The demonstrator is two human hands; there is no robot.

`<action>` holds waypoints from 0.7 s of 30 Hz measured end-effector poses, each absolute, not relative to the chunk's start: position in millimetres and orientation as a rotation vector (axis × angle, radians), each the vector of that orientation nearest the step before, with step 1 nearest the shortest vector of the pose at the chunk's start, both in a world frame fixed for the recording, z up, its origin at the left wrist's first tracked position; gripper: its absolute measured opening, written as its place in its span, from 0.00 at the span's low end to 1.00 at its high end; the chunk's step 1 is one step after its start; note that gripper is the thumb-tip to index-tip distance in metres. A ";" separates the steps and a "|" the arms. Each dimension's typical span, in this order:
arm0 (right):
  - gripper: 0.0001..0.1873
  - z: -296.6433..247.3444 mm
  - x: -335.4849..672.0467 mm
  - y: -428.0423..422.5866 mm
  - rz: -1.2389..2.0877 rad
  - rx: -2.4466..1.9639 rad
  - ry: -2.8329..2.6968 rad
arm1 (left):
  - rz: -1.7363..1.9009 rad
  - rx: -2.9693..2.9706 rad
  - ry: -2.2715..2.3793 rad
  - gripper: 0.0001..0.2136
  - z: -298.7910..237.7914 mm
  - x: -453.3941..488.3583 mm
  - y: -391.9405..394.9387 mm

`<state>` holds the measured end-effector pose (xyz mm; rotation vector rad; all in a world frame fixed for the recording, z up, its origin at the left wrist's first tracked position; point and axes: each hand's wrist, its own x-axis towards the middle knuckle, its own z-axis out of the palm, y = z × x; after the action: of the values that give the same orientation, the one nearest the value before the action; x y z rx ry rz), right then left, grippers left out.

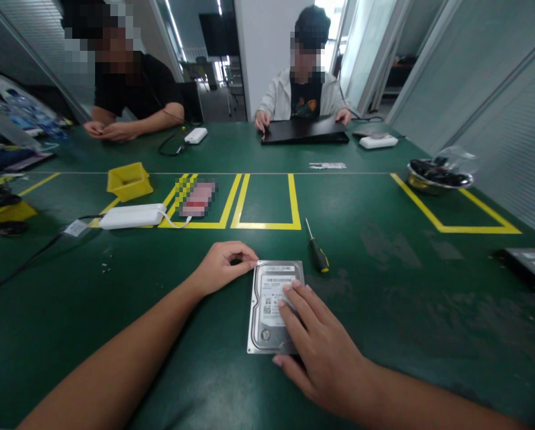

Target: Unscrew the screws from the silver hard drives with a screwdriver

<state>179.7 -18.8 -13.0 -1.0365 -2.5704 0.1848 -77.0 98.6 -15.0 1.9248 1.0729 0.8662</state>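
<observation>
head view: a wide green table [406,310] carries the hard drive [271,304], label up, between the person's two hands. the right hand [321,340] lies over the drive's right side, fingers a little apart, thumb by the near edge. the left hand [225,266] has thumb and forefinger pinched together on the far left corner. a screwdriver [317,251] lies beside it, to the right, in neither hand. small bits [105,266] lie well off left. judging from this, the drive looks whole, its handling unfinished; its underside is hidden.
</observation>
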 end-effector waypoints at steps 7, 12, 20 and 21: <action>0.33 -13.9 179.4 -18.6 0.178 -1.040 -2.566 | 0.811 1.912 1.055 0.06 -12.3 -80.2 100.6; 0.33 -12.0 180.2 -18.5 0.183 -1.035 -2.566 | 0.788 1.993 1.056 0.06 -9.0 -78.9 102.4; 0.34 -13.4 180.1 -18.5 0.184 -1.039 -2.567 | 0.681 2.128 1.067 0.07 -4.9 -77.9 106.1; 0.34 -13.6 180.0 -18.3 0.184 -1.039 -2.567 | 0.665 2.154 1.068 0.07 -4.6 -77.9 106.2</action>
<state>180.0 -18.3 -13.6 -1.0386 -2.5672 0.1842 -77.9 106.2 -4.6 2.1540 1.0676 0.6651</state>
